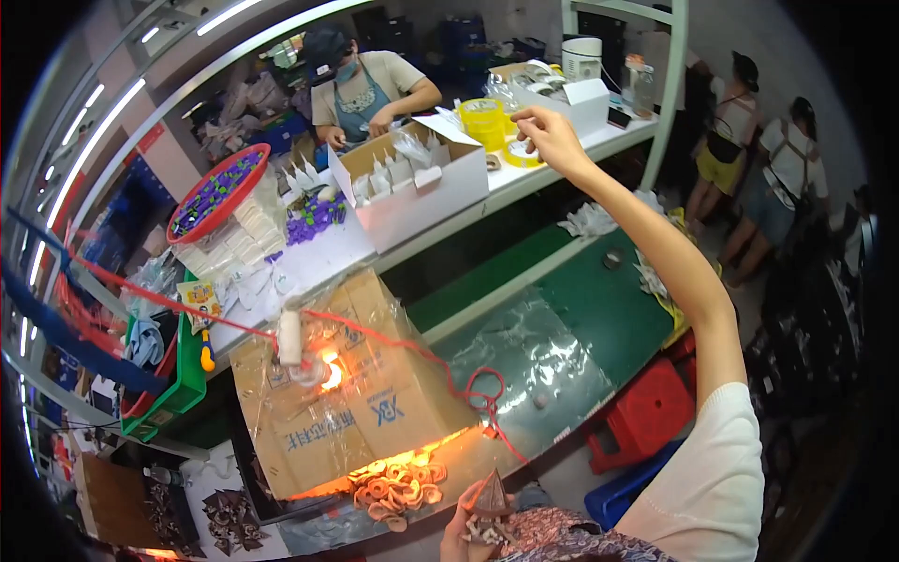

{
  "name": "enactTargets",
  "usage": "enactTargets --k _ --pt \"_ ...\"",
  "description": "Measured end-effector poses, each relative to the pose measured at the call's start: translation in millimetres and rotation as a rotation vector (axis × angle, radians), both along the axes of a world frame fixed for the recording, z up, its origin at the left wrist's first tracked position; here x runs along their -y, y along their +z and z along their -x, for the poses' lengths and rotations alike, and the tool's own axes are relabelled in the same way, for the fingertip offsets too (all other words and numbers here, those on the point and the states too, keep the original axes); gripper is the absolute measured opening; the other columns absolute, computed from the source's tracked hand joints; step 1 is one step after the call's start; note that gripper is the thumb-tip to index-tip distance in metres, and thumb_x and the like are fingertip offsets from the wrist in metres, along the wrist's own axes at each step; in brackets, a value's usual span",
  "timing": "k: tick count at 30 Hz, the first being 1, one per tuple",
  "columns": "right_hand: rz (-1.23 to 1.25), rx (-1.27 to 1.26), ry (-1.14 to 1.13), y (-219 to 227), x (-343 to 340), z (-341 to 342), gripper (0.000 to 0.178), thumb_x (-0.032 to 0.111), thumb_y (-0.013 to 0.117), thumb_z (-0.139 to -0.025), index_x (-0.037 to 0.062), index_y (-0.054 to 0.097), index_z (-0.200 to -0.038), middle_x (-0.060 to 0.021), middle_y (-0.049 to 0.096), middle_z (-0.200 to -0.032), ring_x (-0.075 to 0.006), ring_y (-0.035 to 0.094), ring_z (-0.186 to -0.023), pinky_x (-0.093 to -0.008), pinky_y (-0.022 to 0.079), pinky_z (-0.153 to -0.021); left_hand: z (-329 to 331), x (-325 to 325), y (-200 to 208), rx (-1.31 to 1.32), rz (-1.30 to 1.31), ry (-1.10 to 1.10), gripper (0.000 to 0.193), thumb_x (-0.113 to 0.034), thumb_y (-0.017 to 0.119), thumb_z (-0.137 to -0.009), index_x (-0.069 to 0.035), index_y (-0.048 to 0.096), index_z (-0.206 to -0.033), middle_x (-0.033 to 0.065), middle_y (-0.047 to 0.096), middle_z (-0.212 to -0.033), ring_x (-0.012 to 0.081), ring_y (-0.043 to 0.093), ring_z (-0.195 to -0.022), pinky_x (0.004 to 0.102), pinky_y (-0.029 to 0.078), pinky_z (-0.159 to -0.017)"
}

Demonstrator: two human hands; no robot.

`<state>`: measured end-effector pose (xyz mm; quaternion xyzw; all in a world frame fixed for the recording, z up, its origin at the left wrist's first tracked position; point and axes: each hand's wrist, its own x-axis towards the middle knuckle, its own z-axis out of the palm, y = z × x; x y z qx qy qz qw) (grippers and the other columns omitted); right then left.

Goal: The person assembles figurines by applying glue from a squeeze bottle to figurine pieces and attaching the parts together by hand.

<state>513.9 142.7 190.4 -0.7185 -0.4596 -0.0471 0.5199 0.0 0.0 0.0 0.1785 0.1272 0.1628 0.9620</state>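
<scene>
In the head view, at the lower middle of the frame, the left hand (455,530) was curled around a brown pointed piece (491,496), with small pale bits (487,531) at its base; the piece looked light and stiff, its tip and edges likely brittle, so the broad lower sides seemed the safer place to hold; at the upper middle, the right hand (551,142) hung with bent fingers just beside a stack of yellow tape rolls (481,125) on the white table (337,251); whether it pinched anything could not be told; the rolls looked light, firm and smooth, perhaps slippery, and best gripped across the rim; left of the lower middle lay a heap of orange-lit rings (398,485), probably light and soft, beside a cardboard box (412,377)
</scene>
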Motion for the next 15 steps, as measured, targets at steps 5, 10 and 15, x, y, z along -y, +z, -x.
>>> enactTargets --k 5,10,15 --pt "0.317 -0.179 -0.183 21.3 -86.4 -87.4 0.027 0.007 0.041 -0.087 -0.0069 0.058 -0.104 -0.0152 0.066 -0.076 -0.0177 0.062 -0.053 -0.0258 0.048 -0.043 -53.3 11.3 33.7 -0.143 0.123 0.287 0.051 -0.046 0.046 -0.090 -0.005 0.051 -0.121 0.0139 0.062 -0.105 0.0304 0.060 -0.093 0.0447 0.050 -0.079" --pt "0.411 -0.245 -0.231 15.8 -112.1 -115.8 0.026 0.011 0.049 -0.085 -0.0071 0.065 -0.077 -0.0160 0.066 -0.068 -0.0206 0.065 -0.052 -0.0283 0.053 -0.048 -77.5 8.9 41.7 -0.347 0.137 0.365 0.052 -0.045 0.045 -0.090 -0.005 0.047 -0.125 0.0136 0.060 -0.110 0.0295 0.059 -0.097 0.0439 0.049 -0.082" --pt "0.386 -0.243 -0.176 13.9 -127.8 -110.5 0.026 0.011 0.049 -0.085 -0.0067 0.064 -0.073 -0.0156 0.065 -0.065 -0.0205 0.065 -0.052 -0.0293 0.053 -0.050 -98.7 -10.0 45.0 -0.590 0.140 0.376 0.055 -0.044 0.044 -0.092 -0.006 0.041 -0.131 0.0131 0.057 -0.116 0.0284 0.057 -0.101 0.0428 0.048 -0.086"
